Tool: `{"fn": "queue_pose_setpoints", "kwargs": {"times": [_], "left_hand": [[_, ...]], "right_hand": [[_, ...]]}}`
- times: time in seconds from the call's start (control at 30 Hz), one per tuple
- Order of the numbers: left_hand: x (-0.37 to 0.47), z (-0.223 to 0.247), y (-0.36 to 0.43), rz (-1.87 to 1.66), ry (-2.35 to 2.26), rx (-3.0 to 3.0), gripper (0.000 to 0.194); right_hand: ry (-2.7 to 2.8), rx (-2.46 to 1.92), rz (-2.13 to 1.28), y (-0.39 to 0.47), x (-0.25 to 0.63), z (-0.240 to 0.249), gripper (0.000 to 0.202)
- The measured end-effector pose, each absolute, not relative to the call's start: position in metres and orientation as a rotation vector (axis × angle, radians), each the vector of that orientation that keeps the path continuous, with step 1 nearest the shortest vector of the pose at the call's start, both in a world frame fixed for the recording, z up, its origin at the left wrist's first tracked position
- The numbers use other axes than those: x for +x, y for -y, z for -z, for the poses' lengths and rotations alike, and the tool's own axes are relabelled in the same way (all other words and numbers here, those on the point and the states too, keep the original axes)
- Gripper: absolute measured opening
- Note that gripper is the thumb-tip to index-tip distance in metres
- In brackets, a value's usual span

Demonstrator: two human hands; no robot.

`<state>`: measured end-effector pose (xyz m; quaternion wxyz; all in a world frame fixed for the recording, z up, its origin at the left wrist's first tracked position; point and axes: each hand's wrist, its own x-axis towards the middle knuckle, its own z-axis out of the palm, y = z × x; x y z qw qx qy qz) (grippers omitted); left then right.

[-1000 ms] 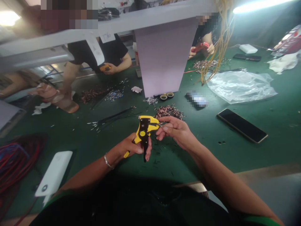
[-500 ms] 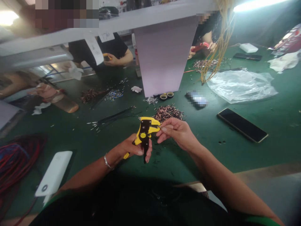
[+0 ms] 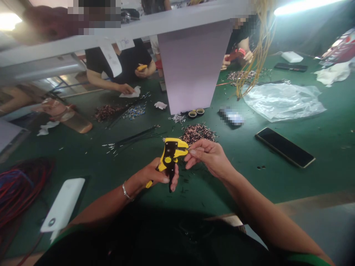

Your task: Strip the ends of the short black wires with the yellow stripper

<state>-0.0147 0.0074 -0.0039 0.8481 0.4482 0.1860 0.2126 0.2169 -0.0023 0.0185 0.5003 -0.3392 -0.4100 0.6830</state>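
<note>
My left hand is wrapped round the handles of a yellow and black wire stripper, its jaws facing right. At those jaws, my right hand pinches thumb and forefinger together; what lies between the fingertips is too small and too covered to make out. Just behind the right hand is a pile of short black wire pieces with copper ends. Longer black wires with bright tips lie on the green table to the left of the tool. Small dark scraps are scattered below the hands.
A purple-grey upright panel stands behind the pile, beside tape rolls. To the right lie a phone and a clear plastic bag. A white power bank and red cable coils are at left. Co-workers sit across the table.
My hands and the wire stripper stay almost in place. Across the table, a co-worker's arm now reaches down to a white cloth or tissue, with a yellow tool in the other hand.
</note>
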Motion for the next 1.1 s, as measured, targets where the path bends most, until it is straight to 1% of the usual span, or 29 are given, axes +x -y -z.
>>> {"fn": "queue_pose_setpoints", "kwargs": {"times": [0.33,0.77,1.1], "left_hand": [[-0.0154,0.0055,-0.0078,-0.437,-0.402,0.953,0.034],[-0.0142,0.0061,-0.0052,-0.454,-0.431,0.939,0.028],[-0.0095,-0.0021,-0.0010,-0.473,-0.509,0.925,0.025]], "right_hand": [[0.997,-0.806,-1.646,0.0027,0.2164,-0.0172,0.024],[1.057,-0.839,-1.579,0.0008,0.2170,-0.0164,0.023],[1.075,-0.864,-1.553,-0.0010,0.2173,-0.0142,0.022]]}}
